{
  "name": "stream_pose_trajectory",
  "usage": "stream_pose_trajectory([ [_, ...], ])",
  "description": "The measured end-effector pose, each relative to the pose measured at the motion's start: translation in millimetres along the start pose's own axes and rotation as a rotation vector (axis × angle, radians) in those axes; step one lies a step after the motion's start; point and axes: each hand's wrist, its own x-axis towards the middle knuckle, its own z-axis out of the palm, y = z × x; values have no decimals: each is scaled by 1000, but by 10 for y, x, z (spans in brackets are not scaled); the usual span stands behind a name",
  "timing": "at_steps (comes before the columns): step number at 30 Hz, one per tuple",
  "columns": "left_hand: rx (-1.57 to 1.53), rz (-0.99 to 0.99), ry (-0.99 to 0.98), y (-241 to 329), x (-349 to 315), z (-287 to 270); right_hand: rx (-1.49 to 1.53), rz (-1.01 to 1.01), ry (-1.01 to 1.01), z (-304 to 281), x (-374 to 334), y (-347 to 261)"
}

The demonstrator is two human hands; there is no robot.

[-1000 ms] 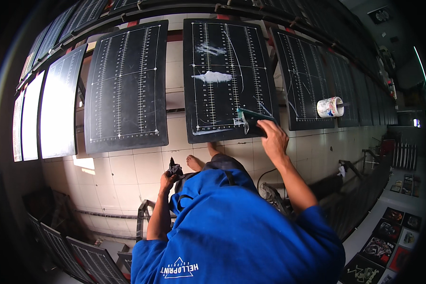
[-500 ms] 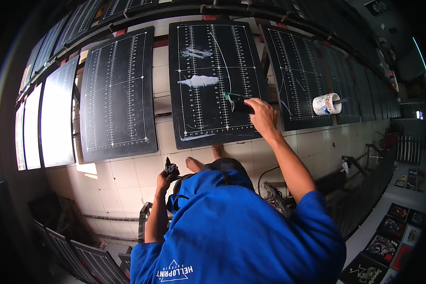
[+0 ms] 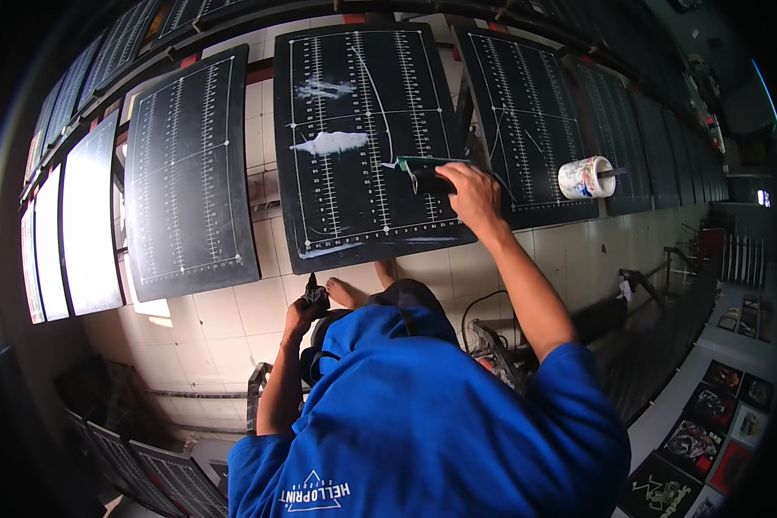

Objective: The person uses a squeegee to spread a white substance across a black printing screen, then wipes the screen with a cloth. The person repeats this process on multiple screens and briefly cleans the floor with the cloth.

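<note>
Board: black, white smear on its left half.
Right hand: I see it grasp a scraper over the board's right half.
Left hand: clenches a dark rag by the board's near edge.
Tub: right of the board.

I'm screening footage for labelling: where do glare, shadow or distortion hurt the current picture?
Head view: glare turns the far-left panels nearly white; head view: the dark bundle in the left hand loses detail to shadow; head view: fisheye distortion bows straight edges near the blackened rim, though the middle panel's ruled marks look fairly sharp.
</note>
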Motion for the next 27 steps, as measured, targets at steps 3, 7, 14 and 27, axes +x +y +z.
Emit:
stream_pose_trajectory([
  [3, 106, 23, 73, 254, 54, -66, 30, 81, -83, -280, -186, -85],
  [7, -31, 66, 177, 324, 78, -31, 15, 152, -99, -313, -1005, -379],
  [14, -133, 5, 284, 250, -51, 197, 22, -12, -103, 15, -538, -252],
  [27, -321, -146, 545, 50, -668, 714, -107, -112, 69, 664, 3011, 407],
])
